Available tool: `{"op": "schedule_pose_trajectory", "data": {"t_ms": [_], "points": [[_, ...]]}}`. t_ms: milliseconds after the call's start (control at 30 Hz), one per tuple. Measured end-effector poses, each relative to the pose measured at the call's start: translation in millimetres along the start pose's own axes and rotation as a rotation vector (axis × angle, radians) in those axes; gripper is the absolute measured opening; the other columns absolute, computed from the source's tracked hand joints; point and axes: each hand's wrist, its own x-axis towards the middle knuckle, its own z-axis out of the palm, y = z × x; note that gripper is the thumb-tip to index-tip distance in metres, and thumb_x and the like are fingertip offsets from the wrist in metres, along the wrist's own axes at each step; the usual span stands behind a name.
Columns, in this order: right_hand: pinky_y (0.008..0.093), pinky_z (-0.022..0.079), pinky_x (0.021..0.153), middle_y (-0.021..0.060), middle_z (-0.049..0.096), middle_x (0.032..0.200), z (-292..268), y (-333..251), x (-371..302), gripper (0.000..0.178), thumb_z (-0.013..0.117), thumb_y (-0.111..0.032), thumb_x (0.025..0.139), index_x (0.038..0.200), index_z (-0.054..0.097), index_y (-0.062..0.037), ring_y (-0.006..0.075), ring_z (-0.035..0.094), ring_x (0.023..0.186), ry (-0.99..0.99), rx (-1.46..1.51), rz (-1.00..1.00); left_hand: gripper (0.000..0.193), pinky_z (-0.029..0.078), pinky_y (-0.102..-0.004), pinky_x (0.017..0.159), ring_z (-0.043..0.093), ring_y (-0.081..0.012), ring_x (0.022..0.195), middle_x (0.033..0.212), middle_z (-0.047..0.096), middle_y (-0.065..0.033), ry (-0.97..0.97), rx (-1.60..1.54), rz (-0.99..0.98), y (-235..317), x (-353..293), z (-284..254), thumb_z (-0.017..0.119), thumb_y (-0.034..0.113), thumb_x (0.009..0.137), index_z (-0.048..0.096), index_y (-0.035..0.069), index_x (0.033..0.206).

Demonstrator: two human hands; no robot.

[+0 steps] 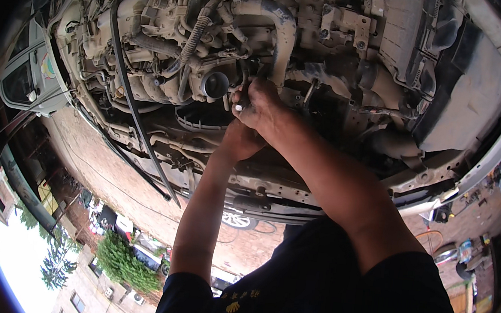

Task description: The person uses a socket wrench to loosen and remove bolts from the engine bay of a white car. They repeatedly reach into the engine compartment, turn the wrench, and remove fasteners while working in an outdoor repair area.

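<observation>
Both my hands are deep in the dusty engine bay [310,41] of a vehicle, close together near its middle. My right hand [259,99] is closed, fingers curled, beside the round dark opening of a pipe [214,85]. What it grips is hidden; a small white spot shows at its fingers. My left hand [243,142] sits just below and behind the right wrist, its fingers out of sight. A thick, bent grey hose [282,42] comes down just beyond my right hand. Left of the hands lies a ribbed hose [193,41].
A long black rod [125,90] slants across the bay's left side. The vehicle's front crossmember [271,193] runs beneath my forearms. A dark plastic housing [468,87] fills the right side. Tools and cables [453,248] lie on the paving at the right.
</observation>
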Motion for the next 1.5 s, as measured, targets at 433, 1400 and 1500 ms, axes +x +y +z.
{"op": "schedule_pose_trajectory", "data": {"t_ms": [433, 1400, 1500], "points": [[0.0240, 0.030, 0.036, 0.0038, 0.054, 0.068, 9, -10, -2, 0.019, 0.035, -0.025, 0.103, 0.093, 0.047, -0.0155, 0.0177, 0.060, 0.058, -0.044, -0.198, 0.084, 0.050, 0.047, -0.0446, 0.092, 0.058, -0.0378, 0.110, 0.116, 0.063, -0.0181, 0.090, 0.105, 0.084, 14, 3, -2, 0.074, 0.023, 0.079, 0.057, 0.004, 0.121], [0.0230, 0.035, 0.040, 0.0090, 0.058, 0.072, 23, -20, 0, 0.023, 0.038, -0.019, 0.098, 0.088, 0.052, -0.0053, 0.0138, 0.050, 0.052, -0.124, -0.063, 0.039, 0.055, 0.051, -0.0494, 0.085, 0.062, -0.0422, 0.102, 0.108, 0.066, -0.0227, 0.004, 0.120, -0.074, 8, 4, -6, 0.075, 0.034, 0.078, 0.057, 0.003, 0.119], [0.0237, 0.034, 0.040, 0.0112, 0.057, 0.070, 25, -19, 11, 0.025, 0.036, -0.016, 0.096, 0.079, 0.051, -0.0061, 0.0143, 0.046, 0.049, -0.172, -0.105, 0.072, 0.058, 0.051, -0.0491, 0.086, 0.061, -0.0422, 0.103, 0.109, 0.066, -0.0225, 0.055, 0.097, -0.105, 20, 1, -8, 0.075, 0.034, 0.076, 0.057, 0.004, 0.121]]}}
